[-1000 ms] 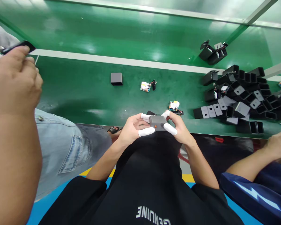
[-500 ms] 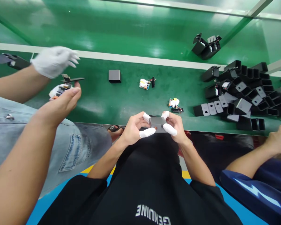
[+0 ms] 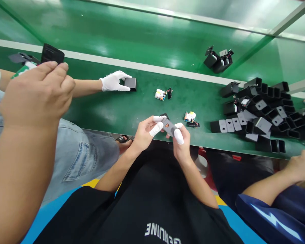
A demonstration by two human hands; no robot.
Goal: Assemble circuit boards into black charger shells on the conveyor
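Observation:
A dark grey box-shaped housing (image 3: 169,127) is held above the bench's front edge. Its small end face, with an orange slot, is turned up and tilted. My left hand (image 3: 145,135) pinches its upper left end, white covers on thumb and finger. At the lower right end, my right hand (image 3: 182,144) grips it in the same way. Beyond my hands, a circuit board with white parts (image 3: 160,94) lies on the green bench with a small black piece wired to it. A second circuit board (image 3: 190,117) lies nearer, to my right.
A co-worker's gloved hand (image 3: 114,81) grasps another dark housing (image 3: 130,83) at left; their bare hand (image 3: 38,91) is nearer me. Many black housings (image 3: 266,101) are heaped at right, with several more (image 3: 218,61) farther back. Another person's hand (image 3: 301,166) is at far right.
The housing in my hands has turned so its slotted end shows, tilted down to the right. The co-worker's gloved hand has reached right and taken hold of the housing on the bench.

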